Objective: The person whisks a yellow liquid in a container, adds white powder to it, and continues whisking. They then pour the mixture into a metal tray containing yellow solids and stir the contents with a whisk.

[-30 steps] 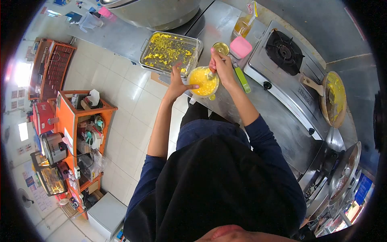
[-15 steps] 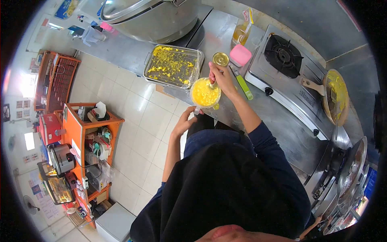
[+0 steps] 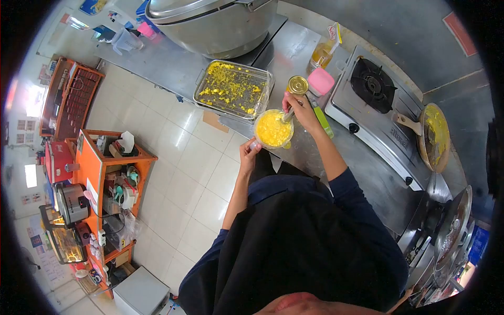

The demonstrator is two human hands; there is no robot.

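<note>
A round clear container (image 3: 273, 128) full of yellow, egg-like pieces sits at the counter's near edge. My left hand (image 3: 250, 150) grips its handle from the lower left. In my right hand (image 3: 295, 103) is a metal utensil (image 3: 287, 116), its lower end in the yellow pieces. Just beyond that hand stands an open-looking gold tin (image 3: 297, 85), with a pink box (image 3: 320, 81) and a green-handled tool (image 3: 323, 122) beside it. To the left, a wire rack tray (image 3: 233, 88) carries scattered yellow crumbs.
A large lidded pot (image 3: 210, 29) stands at the back left. On the right are a gas stove (image 3: 375, 118), a pan with yellow residue (image 3: 434, 137) and stacked cookware (image 3: 454, 231). An oil bottle (image 3: 321, 54) stands behind the pink box. An orange shelf (image 3: 94, 173) is far left.
The view has shifted slightly, so the counter items appear a little further right. My right hand still holds the utensil in the container, now tilted differently, and my left hand stays at the handle.
</note>
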